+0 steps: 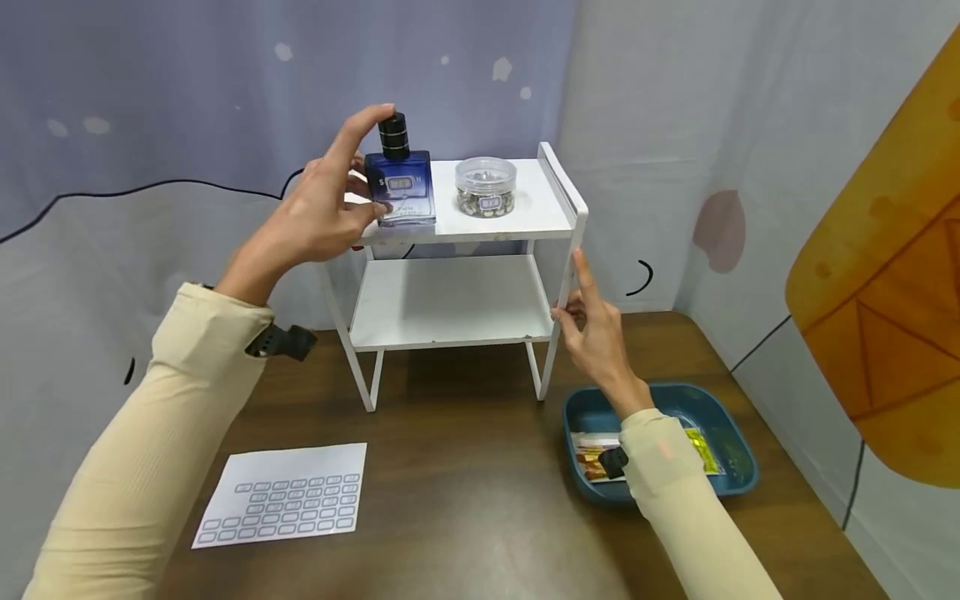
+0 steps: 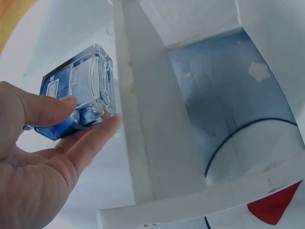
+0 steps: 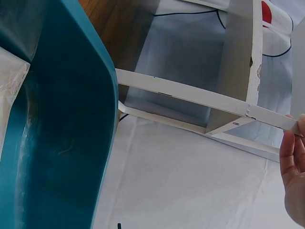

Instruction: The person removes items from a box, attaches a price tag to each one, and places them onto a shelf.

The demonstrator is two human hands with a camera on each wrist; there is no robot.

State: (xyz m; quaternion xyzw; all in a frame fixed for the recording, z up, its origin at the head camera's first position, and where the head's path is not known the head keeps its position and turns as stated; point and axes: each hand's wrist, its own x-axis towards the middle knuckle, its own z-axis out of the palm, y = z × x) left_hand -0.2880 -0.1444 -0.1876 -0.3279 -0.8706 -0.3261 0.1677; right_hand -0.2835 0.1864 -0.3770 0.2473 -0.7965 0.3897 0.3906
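Observation:
My left hand (image 1: 318, 204) grips a blue glass perfume bottle (image 1: 408, 185) with a black cap (image 1: 393, 136), a finger on the cap and the thumb low on the glass. The bottle is upright at the left front of the white two-tier shelf (image 1: 450, 300); in the left wrist view, the bottle (image 2: 78, 88) shows its clear base near the shelf's edge. Whether it touches the top board I cannot tell. On that board stands a clear round jar (image 1: 486, 187) with small pieces inside. My right hand (image 1: 596, 337) holds the shelf's right front leg (image 3: 190, 95), index finger pointing up along it.
A teal basin (image 1: 738, 442) holding several packets (image 1: 701, 450) sits on the brown table (image 1: 450, 500) below my right forearm. A white sheet of printed labels (image 1: 292, 496) lies at the front left. Behind the shelf hangs a curtain (image 1: 187, 100), with a black cable (image 1: 150, 185) across it.

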